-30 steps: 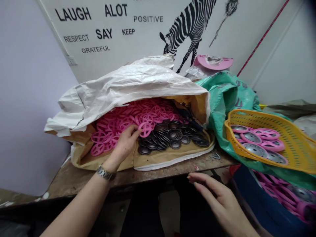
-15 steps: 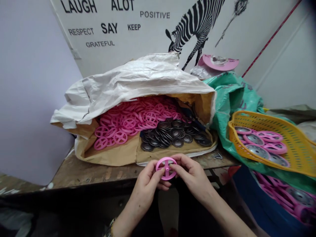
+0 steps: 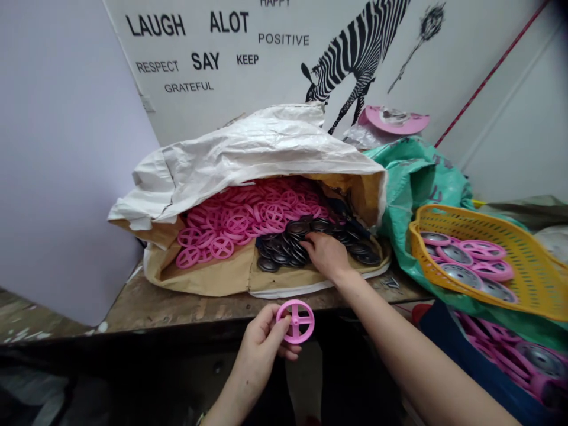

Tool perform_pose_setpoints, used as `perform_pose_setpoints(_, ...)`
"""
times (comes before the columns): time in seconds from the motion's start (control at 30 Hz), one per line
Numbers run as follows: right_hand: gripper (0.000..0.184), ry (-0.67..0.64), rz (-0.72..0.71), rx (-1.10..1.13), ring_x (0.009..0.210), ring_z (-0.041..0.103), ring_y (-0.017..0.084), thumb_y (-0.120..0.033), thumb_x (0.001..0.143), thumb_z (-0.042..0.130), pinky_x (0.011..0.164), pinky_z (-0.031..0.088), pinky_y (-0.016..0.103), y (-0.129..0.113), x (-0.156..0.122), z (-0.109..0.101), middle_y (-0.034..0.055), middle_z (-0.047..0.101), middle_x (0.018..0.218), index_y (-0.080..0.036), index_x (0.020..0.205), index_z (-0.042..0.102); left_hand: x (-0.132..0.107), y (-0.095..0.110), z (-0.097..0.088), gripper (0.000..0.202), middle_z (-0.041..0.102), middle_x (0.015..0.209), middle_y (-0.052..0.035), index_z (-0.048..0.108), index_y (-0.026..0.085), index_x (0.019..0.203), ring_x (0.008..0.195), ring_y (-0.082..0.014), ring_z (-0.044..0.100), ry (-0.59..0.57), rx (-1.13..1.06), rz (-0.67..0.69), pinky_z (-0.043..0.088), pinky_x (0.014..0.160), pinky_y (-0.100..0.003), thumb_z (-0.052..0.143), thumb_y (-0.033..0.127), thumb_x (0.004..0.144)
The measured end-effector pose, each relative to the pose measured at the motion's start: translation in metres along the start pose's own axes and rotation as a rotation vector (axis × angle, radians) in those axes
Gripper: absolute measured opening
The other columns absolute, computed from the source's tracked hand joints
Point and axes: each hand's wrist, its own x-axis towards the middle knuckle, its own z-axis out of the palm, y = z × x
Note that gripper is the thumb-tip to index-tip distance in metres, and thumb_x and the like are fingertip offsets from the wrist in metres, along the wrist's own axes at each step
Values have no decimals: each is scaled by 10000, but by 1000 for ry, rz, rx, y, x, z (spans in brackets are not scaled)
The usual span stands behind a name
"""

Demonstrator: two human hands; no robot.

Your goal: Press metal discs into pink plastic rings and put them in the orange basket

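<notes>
Rear wall (image 3: 275, 80): white, across the upper frame; black lettering (image 3: 155, 25) at upper left and upper centre reads LAUGH, ALOT, POSITIVE, RESPECT, SAY, KEEP and GRATEFUL, with HAPPY cut by the top edge; a striped zebra graphic (image 3: 350, 53) stands right of the lettering; a dark flower-like graphic (image 3: 431, 23) lies further right; a red-pink strip (image 3: 491, 73) runs diagonally at upper right. Left side: pale lavender panel (image 3: 66, 148); a small wall plate (image 3: 147, 104) sits just beside its edge. Workbench (image 3: 128, 307): brown, worn, white-spotted at lower left; space beneath dark. Lighting: diffuse; upper frame brighter.
</notes>
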Motion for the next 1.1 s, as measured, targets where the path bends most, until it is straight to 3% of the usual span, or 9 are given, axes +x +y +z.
perform_pose_setpoints(0.1, 298, -15, 9, -60, 928, 700, 241, -357, 976, 467, 743, 475, 280, 2, 0, 3, 117, 752, 978, -192, 1025, 710, 0, -3, -1, 484, 649, 668, 3, 586, 143, 905, 570, -130, 657, -22, -1, 0, 560, 541, -224, 709, 579, 736)
perform_pose_setpoints(0.27, 312, -12, 34, -116, 948, 692, 257, -223, 978, 411, 755, 476, 300, 15, -3, 4, 163, 735, 1015, -172, 1180, 643, 3, -2, 0, 511, 640, 695, 10, 576, 143, 888, 560, -127, 655, -20, -16, -4, 548, 520, -218, 727, 594, 703)
perform_pose_setpoints(0.47, 240, -7, 57, -22, 945, 689, 244, -226, 935, 490, 756, 462, 276, 25, -5, 9, 130, 746, 990, -187, 1055, 694, 6, -4, 7, 491, 637, 680, 8, 567, 143, 880, 559, -128, 657, -43, -20, -11, 545, 518, -212, 719, 579, 714)
perform_pose_setpoints(0.67, 249, 98, 152, 246, 892, 683, 245, -238, 887, 512, 740, 465, 300, 41, -4, 6, 97, 746, 952, -195, 1063, 684, 6, 0, 4, 464, 654, 740, -2, 586, 140, 919, 567, -127, 668, -17, -39, -17, 555, 523, -213, 736, 531, 720)
perform_pose_setpoints(0.8, 235, 149, 175, 490, 752, 672, 204, -314, 877, 495, 686, 488, 292, 51, -14, -1, 51, 725, 817, -180, 948, 674, 9, 4, 3, 438, 652, 739, 0, 592, 135, 966, 575, -128, 673, 4, -99, -19, 569, 533, -214, 743, 479, 741)
perform_pose_setpoints(1.0, 285, 131, 193, 808, 591, 633, 166, -441, 820, 572, 538, 485, 263, 44, -52, -22, 28, 701, 718, -173, 880, 649, 11, 11, 7, 378, 648, 788, -9, 599, 135, 992, 623, -117, 672, -1, -200, -16, 594, 572, -214, 740, 411, 776)
perform_pose_setpoints(1.1, 228, 149, 177, 954, 633, 644, 166, -400, 812, 636, 592, 512, 275, 34, -79, -34, 18, 706, 745, -190, 895, 660, 11, 13, 9, 354, 651, 794, -20, 606, 129, 982, 626, -112, 668, -23, -237, -51, 599, 584, -215, 741, 390, 785)
